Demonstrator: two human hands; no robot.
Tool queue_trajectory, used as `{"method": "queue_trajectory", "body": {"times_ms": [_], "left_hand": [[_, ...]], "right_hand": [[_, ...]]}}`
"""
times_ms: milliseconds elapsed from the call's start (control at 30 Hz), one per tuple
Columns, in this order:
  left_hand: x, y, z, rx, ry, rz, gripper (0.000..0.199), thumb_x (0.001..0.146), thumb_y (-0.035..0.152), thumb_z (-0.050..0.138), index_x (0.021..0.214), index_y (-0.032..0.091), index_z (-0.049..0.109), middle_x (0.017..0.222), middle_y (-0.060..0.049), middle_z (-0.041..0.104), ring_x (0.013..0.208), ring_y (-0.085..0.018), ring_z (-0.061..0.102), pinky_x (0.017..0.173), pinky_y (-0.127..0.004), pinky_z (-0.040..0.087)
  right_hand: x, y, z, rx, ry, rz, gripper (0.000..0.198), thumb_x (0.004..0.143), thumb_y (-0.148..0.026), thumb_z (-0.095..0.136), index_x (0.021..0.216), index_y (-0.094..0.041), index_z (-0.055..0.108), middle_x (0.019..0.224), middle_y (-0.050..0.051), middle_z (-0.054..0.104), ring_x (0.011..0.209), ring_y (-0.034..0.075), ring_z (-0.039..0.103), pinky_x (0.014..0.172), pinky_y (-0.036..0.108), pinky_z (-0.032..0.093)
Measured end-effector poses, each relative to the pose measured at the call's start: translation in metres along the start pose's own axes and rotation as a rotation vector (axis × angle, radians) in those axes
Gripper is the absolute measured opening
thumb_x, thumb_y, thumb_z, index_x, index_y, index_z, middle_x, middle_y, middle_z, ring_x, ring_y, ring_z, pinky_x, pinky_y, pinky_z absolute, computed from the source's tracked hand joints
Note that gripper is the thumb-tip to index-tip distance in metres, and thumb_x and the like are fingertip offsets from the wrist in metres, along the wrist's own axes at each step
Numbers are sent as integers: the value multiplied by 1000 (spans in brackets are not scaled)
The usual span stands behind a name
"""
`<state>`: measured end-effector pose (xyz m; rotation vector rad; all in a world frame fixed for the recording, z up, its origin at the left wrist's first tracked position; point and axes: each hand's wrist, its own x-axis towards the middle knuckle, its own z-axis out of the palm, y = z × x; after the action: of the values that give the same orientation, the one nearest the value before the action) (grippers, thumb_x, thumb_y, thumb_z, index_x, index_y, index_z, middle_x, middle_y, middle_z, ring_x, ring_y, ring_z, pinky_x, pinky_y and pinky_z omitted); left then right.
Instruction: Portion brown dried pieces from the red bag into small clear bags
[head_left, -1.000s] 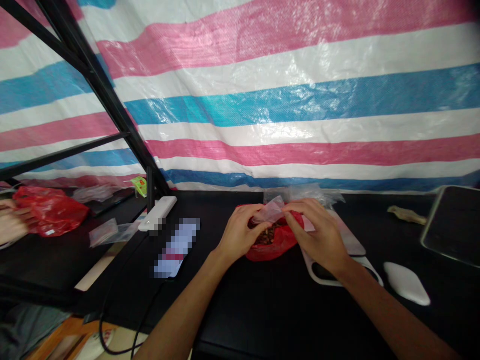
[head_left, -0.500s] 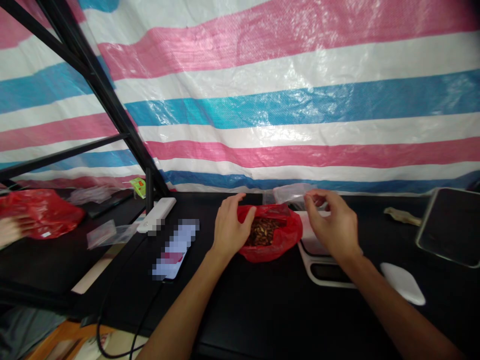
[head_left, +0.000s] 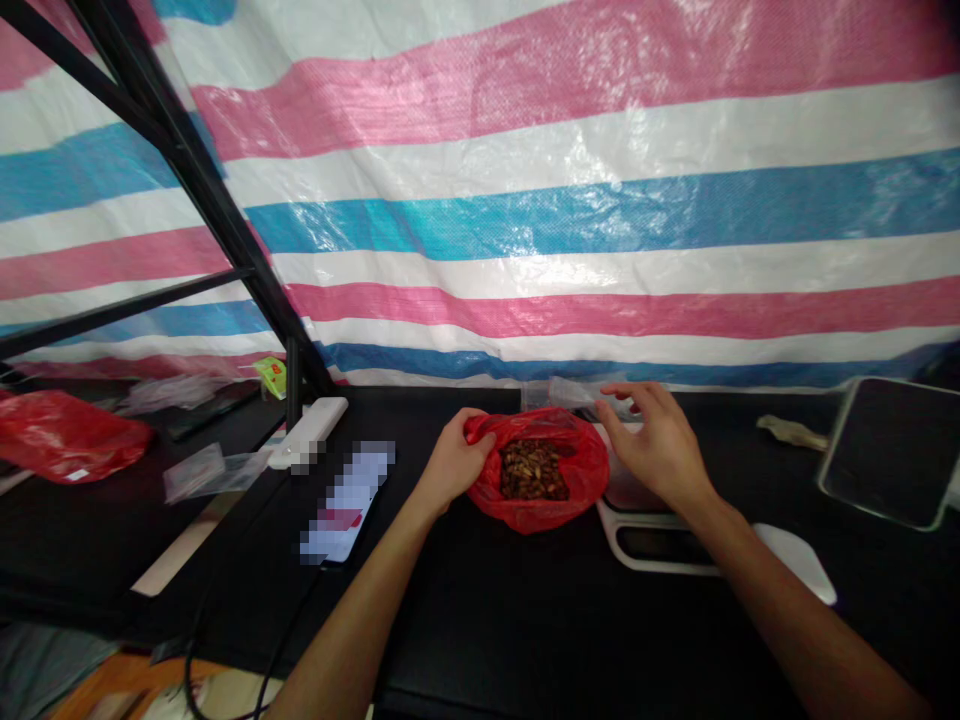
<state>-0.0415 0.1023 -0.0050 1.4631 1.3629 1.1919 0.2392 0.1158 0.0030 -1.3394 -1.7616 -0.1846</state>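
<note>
A red plastic bag (head_left: 536,518) lies open on the black table, its mouth facing up. Inside are many small brown, elongated pieces (head_left: 534,468) whose kind I cannot make out. My left hand (head_left: 459,460) pinches the bag's left rim between thumb and fingers. To the right of the bag, my right hand (head_left: 656,445) hovers over a white kitchen scale (head_left: 626,555), its thumb and fingers apart and nothing visible in them. The hand and forearm cover part of the scale. Behind the bag lie clear plastic bags (head_left: 574,392).
On the left lie a phone (head_left: 351,510), a white power strip (head_left: 309,432), cables and another red bag (head_left: 71,435). A white rounded object (head_left: 799,562), a dark-screened tablet-like device (head_left: 885,450) and a small tan piece (head_left: 791,432) are at right. A black metal frame (head_left: 225,225) rises at left.
My left hand has closed on the bag's rim, and the bag's mouth is wider. My right hand has spread its fingers. The other person's hand at far left has gone out of view.
</note>
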Motion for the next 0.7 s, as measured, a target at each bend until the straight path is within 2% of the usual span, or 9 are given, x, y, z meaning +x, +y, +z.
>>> {"method": "queue_trajectory", "body": {"times_ms": [100, 233, 300, 333, 433, 500, 567, 633, 700], "left_hand": [[4, 2, -3, -169, 89, -41, 19, 80, 22, 70, 98, 17, 68, 88, -4, 74, 79, -17, 69, 74, -29, 57], [7, 6, -9, -284, 263, -63, 17, 79, 20, 65, 95, 16, 65, 84, -2, 69, 74, -14, 65, 72, -27, 55], [5, 9, -13, -140, 388, -24, 12, 82, 20, 60, 93, 17, 64, 82, -1, 66, 74, -15, 64, 73, -29, 55], [4, 10, -15, -1, 450, 15, 12, 84, 20, 58, 94, 18, 64, 85, -2, 65, 76, -17, 64, 76, -31, 55], [-4, 16, -16, 472, 553, 213, 29, 86, 21, 61, 115, 22, 65, 111, -10, 61, 96, -26, 66, 87, -41, 55], [-8, 19, -15, 652, 509, 401, 45, 85, 17, 62, 129, 23, 61, 124, -13, 57, 112, -31, 62, 96, -46, 52], [-9, 21, -14, 747, 361, 559, 48, 84, 12, 61, 131, 24, 61, 127, -13, 59, 122, -31, 59, 105, -47, 47], [-7, 19, -15, 809, 189, 601, 40, 87, 11, 58, 124, 26, 65, 125, -10, 65, 123, -29, 59, 108, -46, 44], [-4, 14, -16, 855, 66, 550, 30, 93, 14, 53, 116, 25, 68, 123, -8, 70, 121, -27, 63, 106, -46, 44]], "right_hand": [[1, -19, -10, 128, -146, -133, 24, 96, -44, 61, 107, -23, 67, 96, 6, 68, 89, 25, 65, 85, 42, 52], [-7, -41, -17, 95, -464, -276, 44, 92, -47, 70, 131, -28, 62, 121, 9, 67, 112, 31, 60, 97, 53, 48], [-12, -46, -14, 57, -521, -308, 46, 87, -46, 75, 129, -30, 65, 131, 10, 63, 119, 35, 55, 99, 58, 46], [-14, -47, -12, 51, -533, -320, 40, 86, -45, 76, 123, -31, 69, 131, 11, 62, 120, 36, 54, 99, 59, 46], [-17, -47, -4, 65, -536, -349, 15, 92, -40, 70, 99, -27, 73, 126, 10, 65, 120, 34, 55, 101, 60, 45], [-17, -50, -2, 89, -489, -347, 14, 95, -38, 66, 100, -27, 73, 127, 9, 67, 119, 33, 56, 101, 59, 46], [-17, -55, -2, 117, -437, -350, 23, 95, -36, 65, 116, -28, 71, 136, 9, 65, 123, 32, 55, 102, 58, 46], [-18, -62, -3, 137, -433, -384, 40, 93, -37, 68, 133, -31, 65, 145, 8, 61, 128, 33, 53, 105, 58, 45], [-21, -67, -3, 139, -468, -431, 49, 92, -41, 70, 139, -33, 62, 145, 7, 63, 129, 34, 53, 108, 59, 42]]}}
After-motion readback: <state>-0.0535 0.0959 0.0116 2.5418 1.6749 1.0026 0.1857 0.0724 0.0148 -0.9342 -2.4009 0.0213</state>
